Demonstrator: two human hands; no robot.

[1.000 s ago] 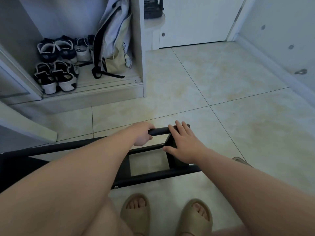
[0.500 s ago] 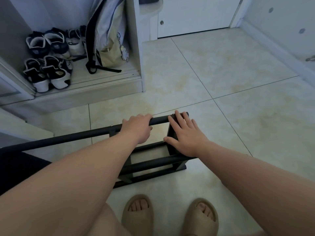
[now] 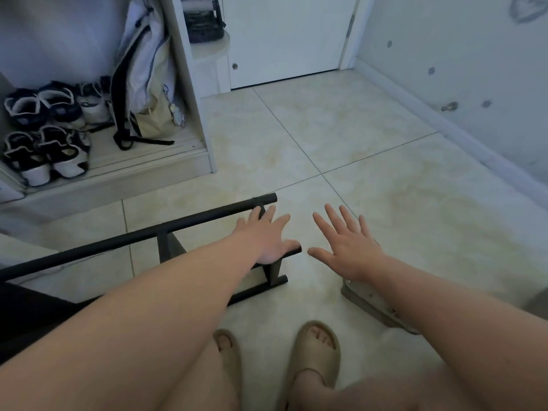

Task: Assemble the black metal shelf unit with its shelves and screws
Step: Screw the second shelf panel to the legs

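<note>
Head view, single frame.

- Shelf frame (image 3: 178,225): black metal, lying on its side on the tiled floor (image 3: 385,188), left of centre. One long round tube runs from the left edge up to an open end near mid-frame. A short upright panel and lower bars close off the near end. Much of the frame is hidden behind my left forearm.
- Left hand (image 3: 267,235): released, fingers straight and slightly spread. The palm lies on the near end of the frame, with the heel of the hand over the tip of a lower bar (image 3: 295,251) and the fingertips reaching toward the long tube. Nothing is grasped.
- Right hand (image 3: 347,247): released, fingers splayed wide, palm down. It hangs over bare tile just beside the frame's end, apart from it. It holds nothing, and I see no contact with anything.
- Grey flat piece (image 3: 367,301): on the floor under my right forearm, partly hidden. Small dots show on it; I cannot tell what they are.
- My feet in beige slippers (image 3: 315,351): at the bottom, near the frame's end.
- Background: an open closet (image 3: 195,108) at upper left holds shoes (image 3: 44,152) in rows and a pale backpack (image 3: 142,69) leaning on its side wall. A white door (image 3: 284,40) stands behind.
</note>
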